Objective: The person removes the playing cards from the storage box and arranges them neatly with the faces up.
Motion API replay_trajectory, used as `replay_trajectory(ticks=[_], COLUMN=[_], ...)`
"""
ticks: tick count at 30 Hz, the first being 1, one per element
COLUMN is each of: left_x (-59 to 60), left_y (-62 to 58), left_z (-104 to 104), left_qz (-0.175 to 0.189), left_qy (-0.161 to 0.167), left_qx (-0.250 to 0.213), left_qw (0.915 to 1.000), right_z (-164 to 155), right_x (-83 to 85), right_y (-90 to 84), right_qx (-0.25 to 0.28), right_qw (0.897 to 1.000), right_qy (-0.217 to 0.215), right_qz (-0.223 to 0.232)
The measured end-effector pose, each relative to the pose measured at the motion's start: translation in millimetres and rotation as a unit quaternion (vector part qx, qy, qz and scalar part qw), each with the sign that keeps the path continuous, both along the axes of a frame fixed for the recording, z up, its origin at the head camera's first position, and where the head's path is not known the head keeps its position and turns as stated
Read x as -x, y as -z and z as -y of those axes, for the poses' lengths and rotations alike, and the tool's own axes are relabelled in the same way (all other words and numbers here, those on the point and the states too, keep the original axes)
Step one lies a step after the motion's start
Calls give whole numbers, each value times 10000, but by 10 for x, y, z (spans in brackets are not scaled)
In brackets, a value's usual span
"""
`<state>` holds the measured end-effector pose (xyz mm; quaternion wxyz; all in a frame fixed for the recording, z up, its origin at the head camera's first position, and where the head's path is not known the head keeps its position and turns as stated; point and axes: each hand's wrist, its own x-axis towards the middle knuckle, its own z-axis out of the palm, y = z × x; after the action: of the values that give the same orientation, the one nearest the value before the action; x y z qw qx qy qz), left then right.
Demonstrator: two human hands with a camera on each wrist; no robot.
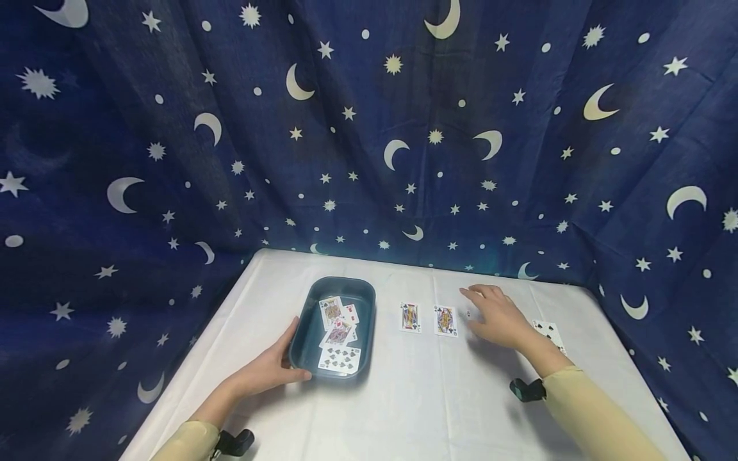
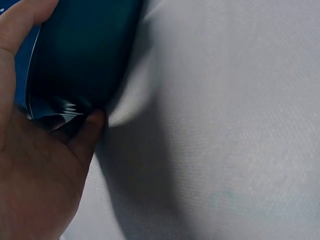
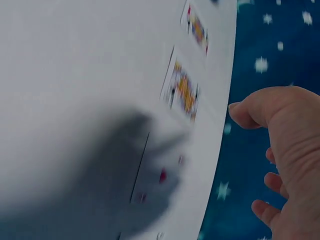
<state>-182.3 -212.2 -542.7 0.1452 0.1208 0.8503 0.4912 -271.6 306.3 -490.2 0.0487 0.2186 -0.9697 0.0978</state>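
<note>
My left hand [image 1: 268, 369] grips a dark teal plastic tray [image 1: 294, 349] at its near left corner. The thumb and fingers spread along its outer wall, as the left wrist view shows of the tray [image 2: 85, 55] and the hand [image 2: 40, 165]. Several playing cards lie loosely overlapped inside, among them a ten of spades [image 1: 339, 360]. My right hand [image 1: 498, 317] hovers above the table with loosely bent fingers, holding nothing. Beneath it lies a card with red pips [image 3: 162, 176], mostly hidden in the head view. Two face cards, a left one [image 1: 410, 317] and a right one [image 1: 446, 321], lie between tray and hand.
A black-pip card [image 1: 548, 333] lies farther right, partly behind the right wrist. White cloth covers the table [image 1: 398, 410]. A dark blue curtain [image 1: 369, 160] with moons and stars hangs along the back and sides.
</note>
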Motion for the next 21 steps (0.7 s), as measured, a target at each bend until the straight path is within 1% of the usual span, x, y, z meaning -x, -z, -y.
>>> replay_trajectory(ticks=[4, 9, 12, 15, 21], left_x=[3, -7, -11, -10, 0], left_y=[2, -10, -12, -5, 2], left_z=[-4, -6, -7, -4, -1], left_qz=[7, 22, 34, 25, 19], left_qy=[-14, -48, -57, -56, -69], left_qx=[56, -1, 0, 11, 52], left_qw=[10000, 10000, 10000, 10000, 10000], right_z=[283, 681, 914, 1132, 1526], right_x=[7, -19, -39, -51, -33], right_y=[-3, -49, -81, -113, -153], right_qx=[98, 303, 390, 417, 456], right_qw=[9996, 9977, 9955, 9933, 9863], right_qy=[-253, -596, -851, -1025, -1536], right_qz=[6, 95, 160, 326, 400])
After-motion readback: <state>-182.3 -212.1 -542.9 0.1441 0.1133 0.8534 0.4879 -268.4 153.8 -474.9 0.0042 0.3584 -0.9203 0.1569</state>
